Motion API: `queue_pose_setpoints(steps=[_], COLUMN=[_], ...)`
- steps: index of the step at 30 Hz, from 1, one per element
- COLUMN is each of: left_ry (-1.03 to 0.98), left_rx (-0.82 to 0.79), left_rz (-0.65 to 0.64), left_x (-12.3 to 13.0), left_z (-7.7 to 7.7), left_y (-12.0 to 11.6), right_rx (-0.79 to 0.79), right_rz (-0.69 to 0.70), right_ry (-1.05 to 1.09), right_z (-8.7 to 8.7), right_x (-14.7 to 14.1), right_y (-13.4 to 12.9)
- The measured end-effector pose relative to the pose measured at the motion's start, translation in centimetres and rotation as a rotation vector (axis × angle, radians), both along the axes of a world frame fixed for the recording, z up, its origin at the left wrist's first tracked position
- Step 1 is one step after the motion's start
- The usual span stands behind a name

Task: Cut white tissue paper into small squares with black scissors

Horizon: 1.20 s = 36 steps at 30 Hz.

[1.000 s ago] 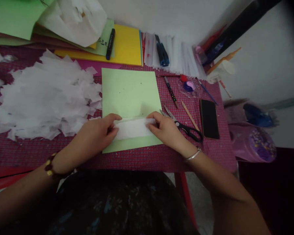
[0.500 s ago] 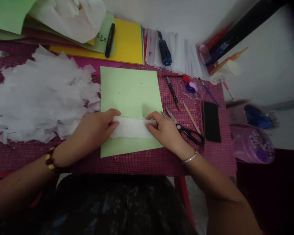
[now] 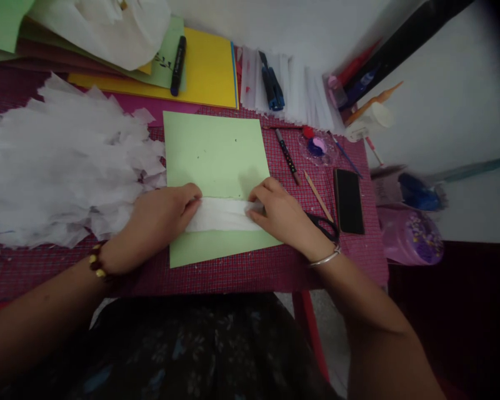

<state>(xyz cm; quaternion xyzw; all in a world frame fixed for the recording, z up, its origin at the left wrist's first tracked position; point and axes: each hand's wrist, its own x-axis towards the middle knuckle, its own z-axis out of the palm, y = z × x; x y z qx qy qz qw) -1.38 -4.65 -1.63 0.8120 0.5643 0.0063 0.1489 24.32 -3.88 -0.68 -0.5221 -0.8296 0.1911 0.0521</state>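
A folded strip of white tissue paper [image 3: 223, 215] lies across a light green sheet of paper [image 3: 216, 150] on the table. My left hand [image 3: 162, 216] pinches the strip's left end between thumb and fingers. At the opposite end, my right hand [image 3: 277, 214] is closed on the strip in a similar pinch. Both ends are partly covered by my fingers. Black-handled scissors [image 3: 327, 226] lie beside my right hand, their blades hidden behind it.
A large heap of torn white tissue [image 3: 66, 161] covers the table's left side. To the right are a pencil [image 3: 318, 195], a patterned pen [image 3: 288, 156], a paint palette [image 3: 316, 147] and a phone [image 3: 349, 201]. Behind lie yellow paper [image 3: 210, 66], a black marker [image 3: 178, 65] and a blue cutter [image 3: 271, 83].
The whole view has shifted slightly, so the table things appear further left. Both hands keep hold of the strip's ends; my right hand now covers the scissors' blades.
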Motion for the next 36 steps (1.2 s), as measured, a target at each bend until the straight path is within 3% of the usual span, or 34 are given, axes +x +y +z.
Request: queue_pose_setpoints(steps=[5, 9, 13, 16, 22, 27, 32, 36], left_ry=[0.070, 0.075, 0.059, 0.008, -0.366, -0.527, -0.786, -1.009], left_rx=[-0.061, -0.056, -0.005, 0.008, 0.207, 0.215, 0.014, -0.017], left_rz=[0.036, 0.036, 0.061, 0.074, 0.013, -0.194, -0.083, -0.010], left_x=[0.5, 0.6, 0.7, 0.5, -0.3, 0.6, 1.9, 2.2], left_z=[0.5, 0.6, 0.2, -0.3, -0.6, 2.2, 5.3, 5.7], left_y=[0.0, -0.2, -0.3, -0.3, 0.1, 0.9, 1.5, 2.3], right_rx=[0.005, -0.014, -0.100, -0.067, 0.138, 0.178, 0.019, -0.058], right_rz=[0.043, -0.026, -0.059, -0.015, 0.039, 0.115, -0.113, -0.233], right_ry=[0.031, -0.019, -0.072, -0.047, 0.388, 0.596, 0.954, 1.173], right_z=[0.2, 0.2, 0.0, -0.2, 1.3, 3.2, 3.1, 2.6], right_x=[-0.4, -0.4, -0.3, -0.4, -0.5, -0.8, -1.9, -2.7], right_y=[0.0, -0.1, 0.5, 0.8, -0.3, -0.9, -0.3, 0.5])
